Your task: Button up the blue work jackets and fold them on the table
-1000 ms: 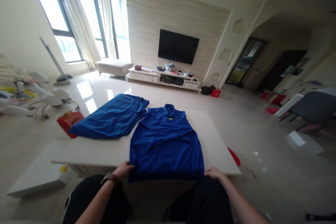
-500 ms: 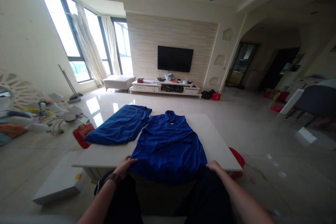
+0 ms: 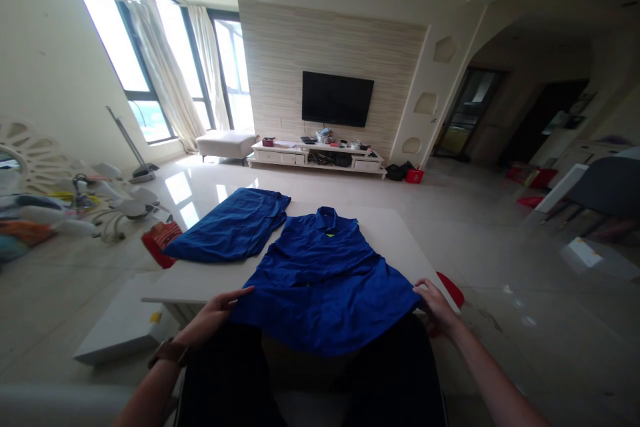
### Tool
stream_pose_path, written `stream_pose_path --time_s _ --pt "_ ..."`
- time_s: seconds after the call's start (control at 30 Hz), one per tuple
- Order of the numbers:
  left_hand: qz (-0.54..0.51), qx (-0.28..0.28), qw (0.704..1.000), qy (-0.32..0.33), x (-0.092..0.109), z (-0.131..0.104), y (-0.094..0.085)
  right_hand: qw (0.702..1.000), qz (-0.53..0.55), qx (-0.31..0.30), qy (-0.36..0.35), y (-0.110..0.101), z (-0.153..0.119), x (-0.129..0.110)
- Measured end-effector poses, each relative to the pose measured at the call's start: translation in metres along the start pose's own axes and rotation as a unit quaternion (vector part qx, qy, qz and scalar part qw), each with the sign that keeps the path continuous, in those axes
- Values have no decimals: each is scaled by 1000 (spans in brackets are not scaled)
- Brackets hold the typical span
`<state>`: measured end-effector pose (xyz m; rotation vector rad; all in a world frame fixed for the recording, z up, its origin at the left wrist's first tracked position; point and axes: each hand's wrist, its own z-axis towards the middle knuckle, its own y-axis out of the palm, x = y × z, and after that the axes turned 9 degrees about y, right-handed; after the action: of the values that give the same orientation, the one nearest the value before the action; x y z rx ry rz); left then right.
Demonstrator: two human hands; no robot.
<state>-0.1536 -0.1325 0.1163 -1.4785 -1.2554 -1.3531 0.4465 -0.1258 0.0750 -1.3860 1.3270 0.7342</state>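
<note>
A blue collared shirt (image 3: 325, 273) lies spread on the white table (image 3: 395, 227), its collar at the far end and its hem hanging over the near edge toward my knees. My left hand (image 3: 217, 310) grips the hem's left corner, and a brown band circles that wrist. At the opposite corner my right hand (image 3: 436, 303) pinches the hem between thumb and fingers. The fabric between the hands is spread wide, with creases across the middle. Left of the shirt rests a folded blue garment (image 3: 230, 223).
A white box (image 3: 120, 327) sits on the floor left of the table. Red objects (image 3: 450, 288) show past the table's right edge. Farther off stand a low TV cabinet (image 3: 280, 157), a padded bench (image 3: 227, 143) and clutter along the left wall.
Both hands have moved apart, drawing the shirt's hem wider and flaring it outward. The view has tilted slightly downward. The folded garment stays in its place on the table.
</note>
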Motion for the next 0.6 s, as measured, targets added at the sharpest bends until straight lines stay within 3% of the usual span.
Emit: stream_pose_path --time_s 0.1,0.23,0.43,0.5,0.6 --pt "69 -5 997 18 -3 -7 -13 994 87 -57 37 -9 -20 -7" --pt "241 44 967 70 -2 -9 -27 989 140 -43 26 -26 -34 -20" --pt "338 129 918 165 11 -10 -24 998 54 -23 -18 -35 -43 -32" --pt "327 111 924 164 12 -10 -21 999 -4 -14 -33 -33 -49 -30" --pt "297 27 949 105 5 -14 -20 991 -115 -51 -41 -33 -64 -26"
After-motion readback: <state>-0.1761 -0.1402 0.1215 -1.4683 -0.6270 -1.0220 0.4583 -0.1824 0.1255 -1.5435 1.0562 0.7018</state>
